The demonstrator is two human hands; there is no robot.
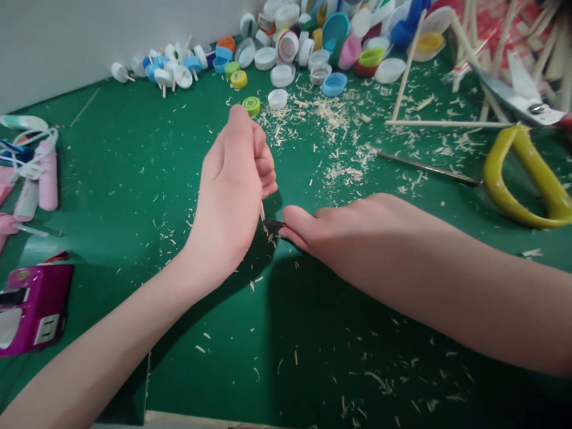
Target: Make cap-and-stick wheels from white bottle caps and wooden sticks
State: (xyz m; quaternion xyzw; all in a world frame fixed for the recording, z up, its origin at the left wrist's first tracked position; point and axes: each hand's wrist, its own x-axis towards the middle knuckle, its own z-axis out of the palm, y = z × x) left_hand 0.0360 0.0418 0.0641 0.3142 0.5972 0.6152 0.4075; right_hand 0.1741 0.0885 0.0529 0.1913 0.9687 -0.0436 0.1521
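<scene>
My left hand is closed around a thin wooden stick, whose lower end pokes out below the curled fingers. Pinched between thumb and fingers of my right hand is a small dark blade. Its tip meets the end of the stick, or lies right beside it. Most of the blade and the upper part of the stick are hidden by the hands. Pale wood shavings are scattered over the green table. Just beyond my left hand lies a green bottle cap.
Many bottle caps are piled along the back, with caps on sticks farther left. To the right lie yellow-handled scissors, metal shears and wooden sticks. A purple box with a socket and a pink tool sit at left.
</scene>
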